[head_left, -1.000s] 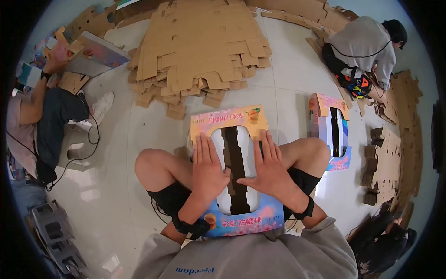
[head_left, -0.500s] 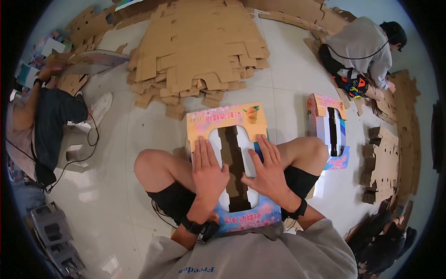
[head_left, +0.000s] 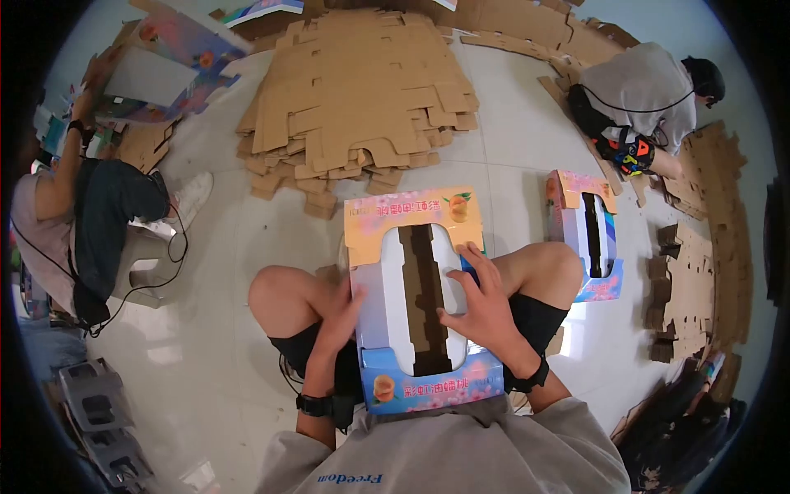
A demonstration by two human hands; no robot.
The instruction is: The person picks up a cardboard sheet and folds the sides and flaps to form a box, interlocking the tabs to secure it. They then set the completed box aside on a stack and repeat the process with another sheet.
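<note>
A printed peach box (head_left: pixel 428 399) lies across my lap, orange at its far end and blue at its near end, with a long window in the top showing brown cardboard inside. My left hand (head_left: pixel 336 317) grips its left side, thumb toward the top face; the other fingers are partly hidden and blurred. On the right part of the top, my right hand (head_left: pixel 485 311) rests with fingers spread, the thumb near the window's edge and the fingertips toward the far right corner. A similar second peach box (head_left: pixel 603 286) stands on the floor to the right.
A large pile of flat brown cardboard (head_left: pixel 354 90) lies ahead. More cardboard stacks (head_left: pixel 687 288) line the right. One person (head_left: pixel 642 90) sits at upper right; another person (head_left: pixel 115 198) at left holds up a printed sheet (head_left: pixel 156 74). Grey plastic stools (head_left: pixel 95 412) stand lower left.
My left hand has slid off the top of the box to its left side. My right hand's fingers have spread on the right part. The person at left has raised the printed sheet.
</note>
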